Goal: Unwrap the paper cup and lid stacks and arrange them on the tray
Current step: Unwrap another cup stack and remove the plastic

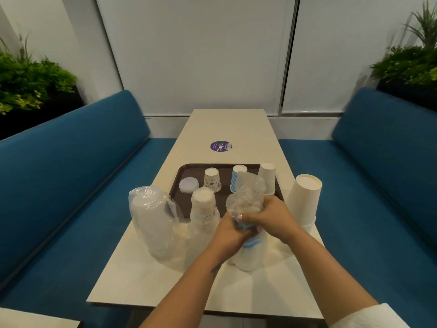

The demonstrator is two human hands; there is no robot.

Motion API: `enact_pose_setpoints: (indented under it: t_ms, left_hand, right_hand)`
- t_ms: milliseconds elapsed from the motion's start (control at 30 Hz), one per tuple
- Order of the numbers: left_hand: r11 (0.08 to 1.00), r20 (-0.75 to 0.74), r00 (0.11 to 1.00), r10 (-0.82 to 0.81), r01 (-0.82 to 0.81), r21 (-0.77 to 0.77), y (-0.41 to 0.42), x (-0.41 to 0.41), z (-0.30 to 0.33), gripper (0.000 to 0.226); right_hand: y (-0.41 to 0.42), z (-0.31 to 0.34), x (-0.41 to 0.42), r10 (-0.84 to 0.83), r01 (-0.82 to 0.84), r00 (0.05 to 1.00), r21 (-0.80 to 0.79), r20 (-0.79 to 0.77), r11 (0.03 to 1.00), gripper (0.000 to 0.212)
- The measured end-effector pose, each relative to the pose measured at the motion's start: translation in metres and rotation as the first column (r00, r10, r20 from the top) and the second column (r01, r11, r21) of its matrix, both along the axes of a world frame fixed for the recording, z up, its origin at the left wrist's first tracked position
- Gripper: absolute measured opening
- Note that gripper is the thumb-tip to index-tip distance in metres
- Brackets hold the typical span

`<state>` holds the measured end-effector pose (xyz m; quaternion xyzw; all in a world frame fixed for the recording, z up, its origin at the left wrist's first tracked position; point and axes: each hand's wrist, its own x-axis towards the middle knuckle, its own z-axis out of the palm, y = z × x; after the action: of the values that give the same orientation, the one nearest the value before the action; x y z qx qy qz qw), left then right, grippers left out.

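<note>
A brown tray [189,168] lies mid-table holding a lid stack [188,184], a patterned cup [212,179], a blue-striped cup [236,172] and a white cup [267,176], all upside down. In front of it my left hand [228,233] and my right hand [267,215] both grip a blue-striped cup stack [250,252] in clear plastic wrap [248,192], which is bunched above the hands. A wrapped lid stack [151,221] and a wrapped patterned cup stack [203,209] stand to the left. A bare white cup stack [305,197] stands right of the tray.
The cream table [227,129] runs away from me with a round purple sticker [220,146] beyond the tray. Blue benches [71,174] flank both sides. Potted plants [28,79] sit behind each bench back.
</note>
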<state>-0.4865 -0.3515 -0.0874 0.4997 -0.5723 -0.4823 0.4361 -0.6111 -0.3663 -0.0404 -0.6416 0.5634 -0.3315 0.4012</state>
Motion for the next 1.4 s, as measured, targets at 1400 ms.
enact_pose_setpoints:
  t_ms: [1400]
  left_hand:
    - [0.997, 0.006, 0.997, -0.076, 0.076, -0.004, 0.0, 0.013, -0.076, 0.101]
  right_hand:
    - [-0.002, 0.02, 0.01, -0.429, 0.421, 0.886, 0.084, 0.176, 0.903, 0.025]
